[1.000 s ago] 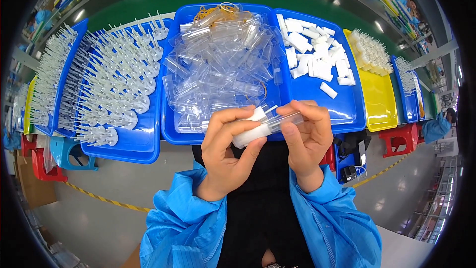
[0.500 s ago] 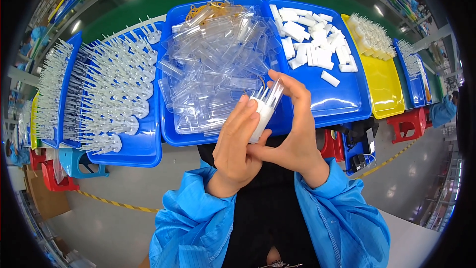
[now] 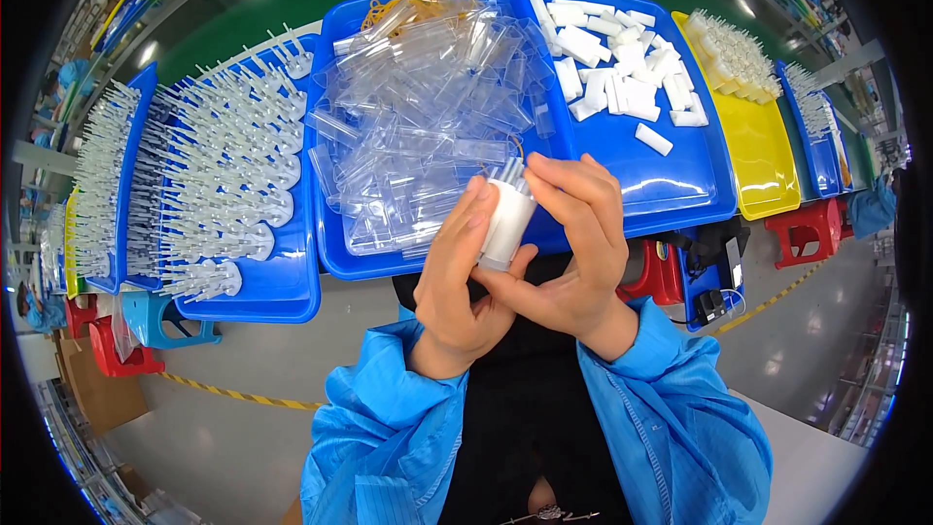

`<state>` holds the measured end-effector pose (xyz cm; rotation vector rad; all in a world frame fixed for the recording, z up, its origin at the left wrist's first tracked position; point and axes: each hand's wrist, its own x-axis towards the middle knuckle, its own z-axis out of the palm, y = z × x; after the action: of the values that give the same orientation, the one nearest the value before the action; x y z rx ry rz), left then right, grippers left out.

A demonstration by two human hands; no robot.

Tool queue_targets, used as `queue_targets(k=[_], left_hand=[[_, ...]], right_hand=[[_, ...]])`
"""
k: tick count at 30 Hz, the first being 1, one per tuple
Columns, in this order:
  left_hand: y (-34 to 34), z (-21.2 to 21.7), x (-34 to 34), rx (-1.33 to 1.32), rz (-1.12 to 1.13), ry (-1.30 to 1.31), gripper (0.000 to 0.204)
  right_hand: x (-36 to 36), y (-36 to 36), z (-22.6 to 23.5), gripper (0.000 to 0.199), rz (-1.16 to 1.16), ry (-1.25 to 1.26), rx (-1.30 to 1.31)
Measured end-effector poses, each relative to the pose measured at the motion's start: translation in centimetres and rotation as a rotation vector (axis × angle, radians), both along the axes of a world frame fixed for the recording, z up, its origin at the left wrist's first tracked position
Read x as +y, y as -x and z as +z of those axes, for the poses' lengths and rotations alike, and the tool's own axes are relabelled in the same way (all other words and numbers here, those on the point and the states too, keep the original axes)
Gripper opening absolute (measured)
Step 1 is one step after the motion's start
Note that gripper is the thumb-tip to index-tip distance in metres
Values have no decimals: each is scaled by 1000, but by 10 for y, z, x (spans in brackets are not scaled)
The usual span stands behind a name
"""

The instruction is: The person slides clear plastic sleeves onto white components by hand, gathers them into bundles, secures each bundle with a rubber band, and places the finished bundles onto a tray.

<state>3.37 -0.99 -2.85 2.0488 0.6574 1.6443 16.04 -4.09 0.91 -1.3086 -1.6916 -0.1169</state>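
Holding a White Plastic Piece Upright Between Both Hands

Gripping tight here: both my hands are closed around one white plastic piece [image 3: 507,224], and it stands nearly upright, tilted a touch to the right at the top. My left hand [image 3: 465,282] curls in from the left, thumb pressed along the piece's side. My right hand [image 3: 575,253] wraps in from the right, fingers arched over the top, where a clear plastic part [image 3: 512,173] sticks out of the white body. Neither hand is wide; both are narrowed down onto that one piece, right above my dark apron [image 3: 530,408] and blue sleeves [image 3: 389,428].

Just beyond my fingertips sits the middle blue tray [image 3: 335,253], heaped with clear plastic sleeves [image 3: 428,107] lying every which way. A few orange rubber bands [image 3: 389,8] rest at its far edge. To the right, touching it, another blue tray [image 3: 680,185] carries a loose scatter of white blocks [image 3: 612,68], most of them bunched at the far side. Further right comes a yellow tray [image 3: 758,165] with pale spiky parts [image 3: 734,53] at its far end.

Over on my left, more blue trays [image 3: 282,282] hold rows of white long-stemmed parts [image 3: 224,175], laid side by side with the flared ends toward me. Red stools [image 3: 807,224] and a light blue stool [image 3: 160,321] show below the tray edges.
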Motion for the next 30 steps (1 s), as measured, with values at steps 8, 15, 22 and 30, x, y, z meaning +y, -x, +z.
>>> queue_targets(k=[8, 15, 22, 30], left_hand=[[34, 21, 10, -219, 63, 152, 48], [47, 31, 9, -376, -51, 426, 37], [43, 36, 8, -372, -121, 399, 17], [-2, 61, 3, -144, -84, 311, 28]], right_hand=[[31, -32, -9, 32, 57, 178, -76], [27, -36, -1, 25, -6, 320, -232], [15, -47, 13, 23, 191, 458, 502], [6, -64, 22, 28, 724, 330, 978]])
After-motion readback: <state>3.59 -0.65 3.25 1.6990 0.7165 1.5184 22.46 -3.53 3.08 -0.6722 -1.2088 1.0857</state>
